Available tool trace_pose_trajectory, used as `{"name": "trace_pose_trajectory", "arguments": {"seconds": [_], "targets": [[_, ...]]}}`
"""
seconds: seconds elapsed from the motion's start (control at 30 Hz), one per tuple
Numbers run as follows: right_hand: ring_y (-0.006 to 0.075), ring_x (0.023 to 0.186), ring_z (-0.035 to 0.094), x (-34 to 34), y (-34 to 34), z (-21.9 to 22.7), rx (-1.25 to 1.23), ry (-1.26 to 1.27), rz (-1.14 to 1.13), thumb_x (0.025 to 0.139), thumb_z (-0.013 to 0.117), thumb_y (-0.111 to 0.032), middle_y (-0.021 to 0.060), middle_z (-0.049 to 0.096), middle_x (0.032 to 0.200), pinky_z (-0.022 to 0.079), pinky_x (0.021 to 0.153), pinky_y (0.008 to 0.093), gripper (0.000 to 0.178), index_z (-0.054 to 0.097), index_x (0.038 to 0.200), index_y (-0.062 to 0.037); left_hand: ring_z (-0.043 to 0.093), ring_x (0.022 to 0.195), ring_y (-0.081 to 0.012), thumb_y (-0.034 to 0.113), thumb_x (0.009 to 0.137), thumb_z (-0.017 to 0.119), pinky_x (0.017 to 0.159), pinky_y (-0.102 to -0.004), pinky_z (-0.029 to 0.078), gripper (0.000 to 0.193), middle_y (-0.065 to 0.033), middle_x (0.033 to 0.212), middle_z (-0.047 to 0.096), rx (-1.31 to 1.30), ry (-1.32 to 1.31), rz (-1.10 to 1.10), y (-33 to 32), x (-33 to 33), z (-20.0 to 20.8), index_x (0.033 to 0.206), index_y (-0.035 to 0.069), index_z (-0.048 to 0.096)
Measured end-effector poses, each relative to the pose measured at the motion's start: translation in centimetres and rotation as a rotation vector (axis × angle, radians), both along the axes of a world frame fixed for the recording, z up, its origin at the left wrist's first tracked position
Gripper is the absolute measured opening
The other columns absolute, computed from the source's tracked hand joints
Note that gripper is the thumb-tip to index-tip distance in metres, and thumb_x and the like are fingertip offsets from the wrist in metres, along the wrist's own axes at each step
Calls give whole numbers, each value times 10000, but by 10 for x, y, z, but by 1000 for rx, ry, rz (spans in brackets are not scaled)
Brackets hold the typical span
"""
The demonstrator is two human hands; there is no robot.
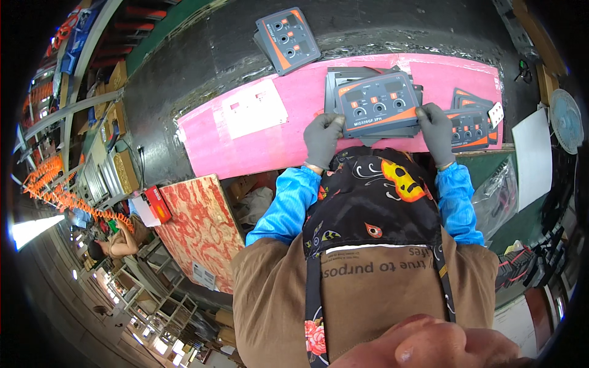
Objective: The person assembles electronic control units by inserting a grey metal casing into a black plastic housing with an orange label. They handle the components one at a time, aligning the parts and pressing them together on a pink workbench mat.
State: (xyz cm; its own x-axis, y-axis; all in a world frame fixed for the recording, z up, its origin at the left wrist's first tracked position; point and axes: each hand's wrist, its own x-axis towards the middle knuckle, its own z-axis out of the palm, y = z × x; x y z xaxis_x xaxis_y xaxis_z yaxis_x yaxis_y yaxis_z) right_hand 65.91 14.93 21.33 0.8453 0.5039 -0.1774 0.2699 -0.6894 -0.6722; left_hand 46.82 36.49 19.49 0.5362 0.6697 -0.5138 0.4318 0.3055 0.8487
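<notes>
A grey front panel (377, 103) with orange trim, a dark window and round holes is held up between my gloved hands. My left hand (325, 136) pinches its left end; my right hand (437, 131) is closed on its right end. Beneath it, more grey panels (334, 80) lie stacked on the pink sheet (202, 147). By my right hand, several similar panels (469, 127) overlap in a pile. Another pile of panels (288, 40) sits at the far side of the table. The undersides of the held panel and my thumbs' exact grip are partly hidden.
A white sheet with cutouts (254, 110) lies on the pink surface to the left. A red-patterned board (199, 230) carries a red box (157, 205). At the right are a white board (532, 159) and a fan (565, 121). A person (119, 242) is in the left background.
</notes>
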Motion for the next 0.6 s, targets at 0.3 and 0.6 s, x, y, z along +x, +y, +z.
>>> {"name": "trace_pose_trajectory", "arguments": {"seconds": [0.3, 0.6], "targets": [[244, 701, 567, -2, 0, 1, 80, 49, -10, 949, 624, -252, 124, 577, 784, 450, 662, 366, 233, 625, 933, -20, 590, 611, -97, 205, 876, 737, 567, -261, 488, 246, -50, 754, 680, 4, -6, 4, -1, -1, -1, 921, -34, 705], [336, 780, 670, 32, 14, 28, -481, -368, 612, 906, 618, -367, 132, 676, 838, 516, 674, 444, 289, 687, 948, -90, 662, 639, -277, 415, 793, 778, 621, -401, 535, 381, -109, 745, 697, 621, 422, -814, 51, 23, 29, 882, 49, 719]]}}
